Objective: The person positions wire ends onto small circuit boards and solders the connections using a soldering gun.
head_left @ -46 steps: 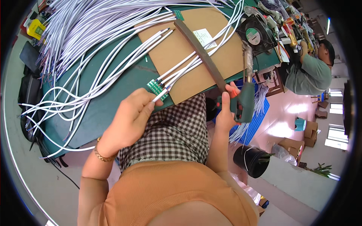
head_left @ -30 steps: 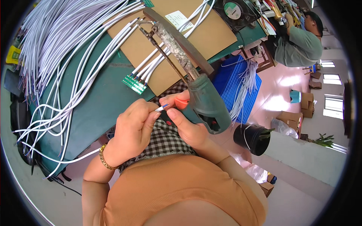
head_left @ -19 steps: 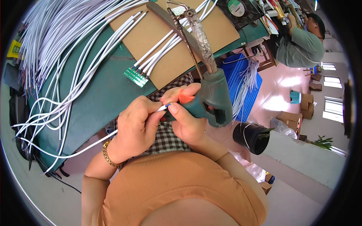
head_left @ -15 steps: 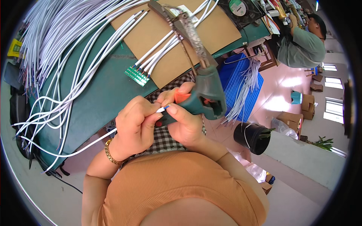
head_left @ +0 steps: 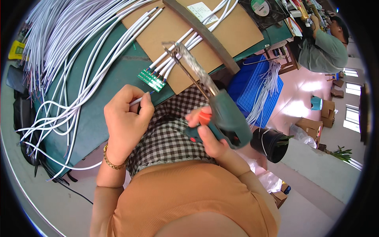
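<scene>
My left hand [head_left: 126, 118] pinches a white cable [head_left: 136, 102] between thumb and fingers. The cable's dark blue tip points up at the lower edge of a green circuit board [head_left: 152, 81]. Several white cables run from that board up across the brown cardboard. In my right hand [head_left: 213, 145] is a green soldering gun [head_left: 229, 108] with an orange trigger, and my fingers wrap round its handle. Its metal shaft slants up to the left, and the tip sits above the cables near the board.
A dark metal bar [head_left: 209, 35] lies across the cables on the cardboard [head_left: 148, 41]. Loose white cables [head_left: 71, 43] crowd the table's left side. Right of the table are a blue crate [head_left: 272, 93] with cables and a black bucket [head_left: 270, 146]. Another person [head_left: 325, 49] sits at the far right.
My hands have drawn apart. The left moved left with the cable, its tip now by the board; the right moved right and down with the soldering gun, whose shaft has come off the bar.
</scene>
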Motion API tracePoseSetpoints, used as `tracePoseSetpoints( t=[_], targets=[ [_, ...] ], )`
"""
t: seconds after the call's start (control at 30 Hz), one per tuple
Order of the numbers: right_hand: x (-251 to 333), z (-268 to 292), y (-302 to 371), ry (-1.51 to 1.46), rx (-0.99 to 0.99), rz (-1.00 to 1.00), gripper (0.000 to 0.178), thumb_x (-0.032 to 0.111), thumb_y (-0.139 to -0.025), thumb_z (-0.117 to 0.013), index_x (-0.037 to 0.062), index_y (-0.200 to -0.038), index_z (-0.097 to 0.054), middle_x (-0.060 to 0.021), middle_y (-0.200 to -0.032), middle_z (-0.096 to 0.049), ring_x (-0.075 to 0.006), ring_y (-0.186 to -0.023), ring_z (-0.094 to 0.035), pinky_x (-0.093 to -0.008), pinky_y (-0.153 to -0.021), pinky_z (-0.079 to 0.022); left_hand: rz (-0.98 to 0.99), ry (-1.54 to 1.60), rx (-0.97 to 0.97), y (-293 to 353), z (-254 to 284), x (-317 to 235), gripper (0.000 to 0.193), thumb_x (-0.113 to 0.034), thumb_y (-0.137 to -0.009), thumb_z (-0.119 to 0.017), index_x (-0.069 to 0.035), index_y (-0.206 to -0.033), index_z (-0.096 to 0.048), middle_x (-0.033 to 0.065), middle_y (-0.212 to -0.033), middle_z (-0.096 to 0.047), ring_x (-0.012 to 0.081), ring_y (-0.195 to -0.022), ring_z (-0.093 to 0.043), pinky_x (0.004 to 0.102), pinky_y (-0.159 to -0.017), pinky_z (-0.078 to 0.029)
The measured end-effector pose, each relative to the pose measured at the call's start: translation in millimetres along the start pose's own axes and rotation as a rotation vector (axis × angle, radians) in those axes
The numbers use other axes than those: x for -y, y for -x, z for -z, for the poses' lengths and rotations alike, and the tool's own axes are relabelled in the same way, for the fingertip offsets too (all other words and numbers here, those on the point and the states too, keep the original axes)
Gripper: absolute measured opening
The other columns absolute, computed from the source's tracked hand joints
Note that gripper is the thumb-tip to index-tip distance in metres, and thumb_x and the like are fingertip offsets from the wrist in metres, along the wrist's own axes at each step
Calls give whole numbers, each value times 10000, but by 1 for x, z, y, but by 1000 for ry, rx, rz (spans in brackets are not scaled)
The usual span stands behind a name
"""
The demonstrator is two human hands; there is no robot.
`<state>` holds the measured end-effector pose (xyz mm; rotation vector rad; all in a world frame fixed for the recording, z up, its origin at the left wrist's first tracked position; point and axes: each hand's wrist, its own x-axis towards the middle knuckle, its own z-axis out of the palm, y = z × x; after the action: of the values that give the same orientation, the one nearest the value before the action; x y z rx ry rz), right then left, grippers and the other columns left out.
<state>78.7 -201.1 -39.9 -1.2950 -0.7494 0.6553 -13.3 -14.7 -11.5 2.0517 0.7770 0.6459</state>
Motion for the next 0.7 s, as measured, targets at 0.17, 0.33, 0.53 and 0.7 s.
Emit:
tracePoseSetpoints(
  t=[0.17,0.33,0.53,0.7],
  targets=[
    [3,18,30,97,62,-3,432,78,-888,-518,19,-1296,-390,-102,-888,-550,-228,-859,-554,-408,-794,-481,48,30,-1,0,-4,-2,125,-9,-787,-644,-2,-709,-547,-42,-594,-464,6,-527,-328,177,-468,-275],
    [23,34,40,453,266,-34,354,30,-809,-559,-2,-1156,-494,-119,-916,-596,-237,-800,-611,-360,-717,-507,45,-12,3,-2,-8,-2,133,-31,-741,-681,-21,-693,-557,26,-565,-489,64,-440,-348,232,-414,-299],
    [27,31,38,526,307,5,248,60,-866,-500,-35,-1089,-445,-158,-911,-563,-235,-818,-617,-356,-731,-506,75,-46,-6,-3,-11,-1,140,-41,-746,-682,-21,-696,-552,39,-558,-484,77,-429,-351,249,-410,-315],
    [15,33,45,490,197,-95,295,13,-739,-632,21,-1032,-605,-76,-828,-653,-235,-738,-630,-332,-675,-513,64,-81,17,-2,-10,-2,140,-18,-762,-665,-10,-700,-539,12,-570,-470,51,-468,-337,218,-431,-297]
  ],
)
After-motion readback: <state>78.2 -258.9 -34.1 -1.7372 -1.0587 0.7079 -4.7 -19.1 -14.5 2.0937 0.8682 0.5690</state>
